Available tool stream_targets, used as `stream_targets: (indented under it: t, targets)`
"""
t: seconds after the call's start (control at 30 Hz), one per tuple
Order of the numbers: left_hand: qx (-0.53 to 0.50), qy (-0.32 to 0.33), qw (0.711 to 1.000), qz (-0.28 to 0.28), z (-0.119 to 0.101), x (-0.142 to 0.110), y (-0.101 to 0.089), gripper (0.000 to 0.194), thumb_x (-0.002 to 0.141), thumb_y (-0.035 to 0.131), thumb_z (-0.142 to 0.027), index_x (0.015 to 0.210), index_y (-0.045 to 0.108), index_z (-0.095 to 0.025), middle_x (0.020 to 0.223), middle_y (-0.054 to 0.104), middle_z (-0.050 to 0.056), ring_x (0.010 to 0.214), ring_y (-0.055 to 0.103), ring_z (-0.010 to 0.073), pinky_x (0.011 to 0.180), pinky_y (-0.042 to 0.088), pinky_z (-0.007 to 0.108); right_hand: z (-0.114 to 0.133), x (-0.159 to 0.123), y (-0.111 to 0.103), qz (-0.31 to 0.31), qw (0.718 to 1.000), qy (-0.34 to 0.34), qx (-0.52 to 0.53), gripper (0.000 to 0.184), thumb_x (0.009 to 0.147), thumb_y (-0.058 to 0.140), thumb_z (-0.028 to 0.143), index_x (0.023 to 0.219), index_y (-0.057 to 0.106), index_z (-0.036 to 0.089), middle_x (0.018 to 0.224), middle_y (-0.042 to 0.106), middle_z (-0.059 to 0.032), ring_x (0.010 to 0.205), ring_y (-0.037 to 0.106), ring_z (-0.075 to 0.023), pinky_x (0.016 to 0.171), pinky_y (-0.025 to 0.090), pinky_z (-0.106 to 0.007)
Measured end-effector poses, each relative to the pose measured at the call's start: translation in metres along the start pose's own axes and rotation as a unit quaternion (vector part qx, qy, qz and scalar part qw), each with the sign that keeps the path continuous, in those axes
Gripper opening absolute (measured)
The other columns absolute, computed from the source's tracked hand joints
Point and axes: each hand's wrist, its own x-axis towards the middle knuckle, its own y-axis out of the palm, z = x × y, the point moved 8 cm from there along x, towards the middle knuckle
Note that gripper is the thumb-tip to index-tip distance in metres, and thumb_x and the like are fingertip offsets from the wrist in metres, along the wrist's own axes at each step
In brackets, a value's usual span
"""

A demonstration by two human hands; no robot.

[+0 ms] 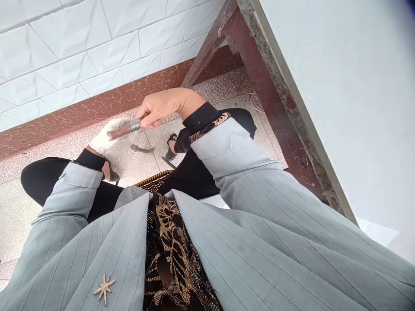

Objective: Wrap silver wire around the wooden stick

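Note:
My left hand [103, 137], in a white glove, holds a short brown rod [118, 131] that lies across its fingers. Silvery wire [134, 125] is wound in tight turns round the rod's right end. My bare right hand [158, 108] is closed at that wound end, thumb and fingers pinched together. Its fingers hide the tip, so whether the rod runs on inside them cannot be seen. Below the hands, a curved brown piece with a thicker left end [142, 149] lies on the floor.
A woven basket rim [155, 178] shows between my legs, close to my body. A white-topped table [340, 86] with a reddish-brown frame [249, 56] stands at the right. The tiled wall [74, 34] runs along the far side, above the speckled floor [19, 207].

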Motion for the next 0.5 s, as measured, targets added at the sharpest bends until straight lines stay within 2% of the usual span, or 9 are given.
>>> stream_targets:
  t: [0.13,0.23,0.33,0.5]
  targets:
    - [-0.04,0.014,0.999,0.007,-0.011,-0.003,0.0,0.044,0.088,0.075,-0.061,0.084,0.073,-0.017,0.084,0.075,0.007,0.078,0.068,0.0166,0.083,0.058,0.035,0.013,-0.013,-0.019,-0.1,0.992,-0.049,0.052,0.029,0.104,0.058,0.017,0.075,0.058,0.016,0.064,0.05,0.0044,0.063,0.042,-0.009,0.067,0.033,-0.027]
    - [-0.067,0.013,0.997,0.021,-0.024,-0.007,0.003,0.049,0.088,0.075,-0.066,0.084,0.071,-0.017,0.082,0.074,0.008,0.078,0.071,0.0171,0.082,0.059,0.033,0.013,-0.017,-0.027,-0.146,0.984,-0.065,0.083,0.025,0.102,0.059,0.019,0.078,0.059,0.015,0.07,0.054,0.0033,0.063,0.042,-0.0074,0.064,0.032,-0.026]
    - [-0.108,-0.015,0.994,0.02,-0.026,-0.007,0.004,0.055,0.086,0.074,-0.072,0.09,0.07,-0.017,0.082,0.075,0.008,0.076,0.073,0.0186,0.077,0.06,0.034,0.008,-0.018,-0.033,-0.182,0.969,-0.095,0.136,0.023,0.104,0.059,0.021,0.082,0.06,0.013,0.075,0.058,0.0017,0.06,0.042,-0.0058,0.059,0.032,-0.024]
    - [-0.187,-0.039,0.981,0.018,-0.017,-0.005,0.004,0.059,0.097,0.051,-0.073,0.098,0.07,-0.017,0.086,0.077,0.011,0.08,0.077,0.0232,0.075,0.06,0.039,0.007,-0.021,-0.039,-0.202,0.944,-0.144,0.219,0.016,0.107,0.058,0.015,0.103,0.068,0.003,0.071,0.058,0.0019,0.054,0.042,-0.0041,0.054,0.03,-0.02]
